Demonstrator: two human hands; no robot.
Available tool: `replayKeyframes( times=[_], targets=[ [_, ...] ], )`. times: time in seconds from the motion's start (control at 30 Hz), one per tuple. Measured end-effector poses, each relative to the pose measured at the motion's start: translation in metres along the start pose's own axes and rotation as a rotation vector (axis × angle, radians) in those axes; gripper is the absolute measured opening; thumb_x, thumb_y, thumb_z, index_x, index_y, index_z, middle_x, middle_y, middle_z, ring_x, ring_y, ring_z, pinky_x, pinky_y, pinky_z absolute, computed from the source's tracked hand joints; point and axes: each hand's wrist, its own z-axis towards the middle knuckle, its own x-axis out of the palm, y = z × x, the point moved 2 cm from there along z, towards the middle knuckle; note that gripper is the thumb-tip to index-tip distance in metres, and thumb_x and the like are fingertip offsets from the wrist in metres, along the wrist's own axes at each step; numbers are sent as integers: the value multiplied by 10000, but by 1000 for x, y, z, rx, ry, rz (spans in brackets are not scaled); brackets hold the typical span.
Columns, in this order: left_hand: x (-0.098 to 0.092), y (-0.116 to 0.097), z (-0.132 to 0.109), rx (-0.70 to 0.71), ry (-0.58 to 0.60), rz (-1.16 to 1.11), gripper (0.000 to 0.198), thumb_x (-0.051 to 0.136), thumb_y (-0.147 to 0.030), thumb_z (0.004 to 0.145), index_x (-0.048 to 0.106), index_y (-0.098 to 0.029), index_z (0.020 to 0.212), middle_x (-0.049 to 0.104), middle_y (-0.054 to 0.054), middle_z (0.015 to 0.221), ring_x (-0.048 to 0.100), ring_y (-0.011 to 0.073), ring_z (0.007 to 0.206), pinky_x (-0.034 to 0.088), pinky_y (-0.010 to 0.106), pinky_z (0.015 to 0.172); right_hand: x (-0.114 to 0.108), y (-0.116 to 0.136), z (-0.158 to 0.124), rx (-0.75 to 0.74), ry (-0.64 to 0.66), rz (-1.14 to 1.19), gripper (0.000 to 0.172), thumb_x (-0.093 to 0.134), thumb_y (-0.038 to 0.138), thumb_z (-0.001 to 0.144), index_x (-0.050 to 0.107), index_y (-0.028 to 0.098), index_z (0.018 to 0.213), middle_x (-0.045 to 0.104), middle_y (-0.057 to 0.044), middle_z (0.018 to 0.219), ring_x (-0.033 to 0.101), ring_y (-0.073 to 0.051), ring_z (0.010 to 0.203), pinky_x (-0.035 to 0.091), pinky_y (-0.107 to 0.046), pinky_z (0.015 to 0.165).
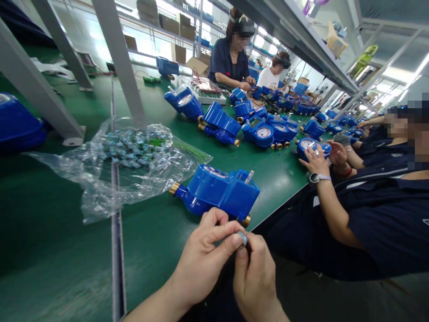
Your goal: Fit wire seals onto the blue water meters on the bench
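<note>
Between my fingertips is a small light-blue seal (242, 239), partly covered by the fingers. My left hand (206, 257) pinches it between thumb and index finger from the left. My right hand (256, 270) is closed on it from the right, its fingers curled. Just beyond my hands lies a blue water meter (214, 190) with brass threaded ends, one pointing left and the other close to my fingers. A short bit of green wire shows by the near brass end. An opened clear plastic bag (100, 197) holds many similar light-blue seals (130, 150) with green wires.
Several blue meters (219, 123) stand farther along the green table (73, 255). Grey metal posts (117, 58) rise at the left, near another blue meter (20, 123). At right, a co-worker's hand (317, 161) touches a meter; other people sit beyond.
</note>
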Motion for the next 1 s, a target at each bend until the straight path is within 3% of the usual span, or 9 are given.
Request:
replayKeyframes(
  times=[0.07, 0.13, 0.27, 0.33, 0.47, 0.57, 0.67, 0.8, 1.0],
  targets=[
    [1, 0, 0, 0, 2, -29, 209, 529, -349, 870, 698, -234, 825, 426, 12, 860, 461, 165, 853, 398, 285, 850, -1, 0, 0, -116, -48, -117, 193, 466, 124, 863, 526, 182, 1037, 605, -76, 852, 543, -178, 750, 413, -319, 680],
    [2, -1, 0, -5, 11, -56, 220, 525, -353, 872, 696, -223, 823, 419, 12, 861, 465, 160, 843, 402, 283, 853, -1, -1, 3, -60, -4, -39, 105, 446, 164, 873, 550, 182, 873, 570, -53, 739, 511, -164, 672, 392, -305, 631],
    [0, -1, 1, -2, 19, -14, 204, 523, -336, 876, 686, -228, 817, 423, 10, 872, 465, 163, 872, 394, 280, 862, 10, -1, 6, 517, 219, 758, 349, 293, 323, 934, 376, 210, 615, 317, 65, 447, 291, -84, 383, 287, -225, 414],
    [-3, 0, 2, 9, 5, 38, 185, 523, -321, 876, 680, -240, 823, 426, 6, 876, 460, 165, 891, 383, 283, 874, 16, -1, 7, 704, 225, 1012, 375, 283, 380, 938, 352, 212, 610, 263, 88, 419, 225, -68, 351, 256, -207, 383],
    [-5, 0, 2, 39, -12, 83, 186, 511, -336, 882, 671, -245, 857, 421, 6, 881, 454, 165, 888, 380, 290, 878, 13, -14, 18, 489, -40, 630, 271, 379, 387, 924, 559, 185, 919, 527, 8, 685, 494, -103, 596, 415, -228, 557],
    [-3, -4, -2, 96, 59, 84, 201, 503, -335, 881, 678, -240, 856, 418, 12, 862, 447, 170, 875, 398, 288, 850, 13, -23, 30, 273, 5, 324, 286, 413, 309, 914, 513, 226, 1169, 599, -40, 934, 577, -152, 848, 469, -304, 748],
    [-5, -9, -10, 159, 178, 127, 185, 511, -305, 875, 688, -256, 855, 402, 13, 832, 442, 170, 854, 409, 281, 829, 13, -29, 42, 191, 13, 258, 310, 390, 262, 922, 506, 241, 1208, 604, -51, 1083, 572, -164, 986, 460, -344, 859],
    [-18, -6, -23, 163, 160, 179, 176, 502, -274, 885, 676, -283, 911, 385, 12, 862, 458, 152, 837, 411, 247, 792, 9, -27, 40, 196, 12, 245, 332, 384, 247, 925, 500, 242, 1235, 604, -59, 1102, 578, -164, 989, 468, -331, 860],
    [-22, 4, -32, 5, 118, 13, 155, 498, -258, 897, 646, -260, 944, 492, 12, 901, 517, 140, 844, 407, 220, 766, 4, 0, -14, 88, 10, 203, 274, 411, 183, 897, 474, 220, 1161, 614, -40, 922, 603, -144, 805, 493, -265, 709]
  ],
)
